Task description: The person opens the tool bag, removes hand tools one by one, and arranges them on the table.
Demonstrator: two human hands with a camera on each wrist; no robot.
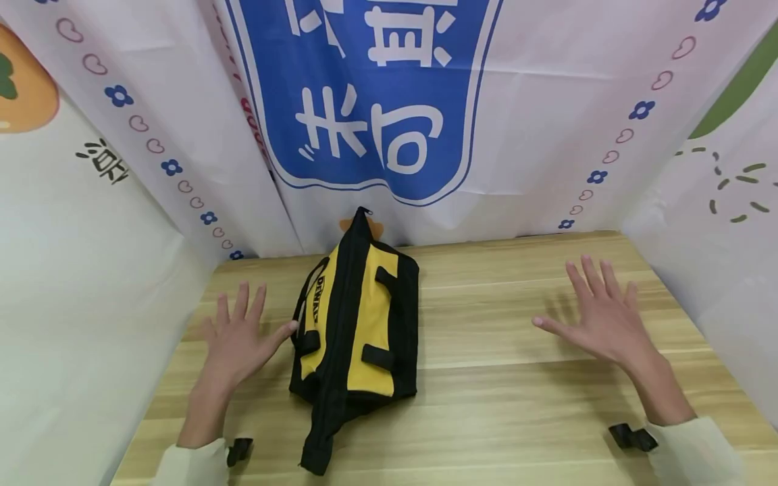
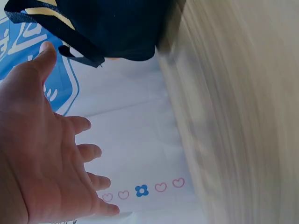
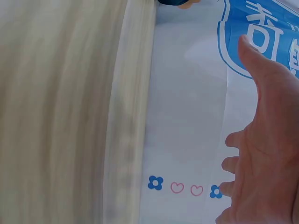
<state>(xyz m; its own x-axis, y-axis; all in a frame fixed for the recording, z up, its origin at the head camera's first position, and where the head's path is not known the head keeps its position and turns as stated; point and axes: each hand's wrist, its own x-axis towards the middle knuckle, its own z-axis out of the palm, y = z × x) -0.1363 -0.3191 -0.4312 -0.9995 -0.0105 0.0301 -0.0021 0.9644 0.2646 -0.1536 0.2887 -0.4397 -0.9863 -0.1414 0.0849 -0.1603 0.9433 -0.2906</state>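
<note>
A black and yellow zippered tool bag (image 1: 373,317) with DEWALT lettering stands on the wooden table, left of its middle. Its zipper strip runs along the top and looks closed, with a black tab hanging toward the front edge. My left hand (image 1: 237,344) hovers just left of the bag, fingers spread, the thumb close to the side handle; whether they touch I cannot tell. In the left wrist view the bag (image 2: 117,28) shows its dark side and a strap above the thumb. My right hand (image 1: 608,324) is held over the table's right side, fingers spread, holding nothing.
The wood-grain table (image 1: 486,418) is bordered by white printed cloth at the back and on both sides. A large blue emblem (image 1: 389,101) with white characters hangs behind the bag. Small black devices (image 1: 632,437) sit at both wrists, by pale sleeves.
</note>
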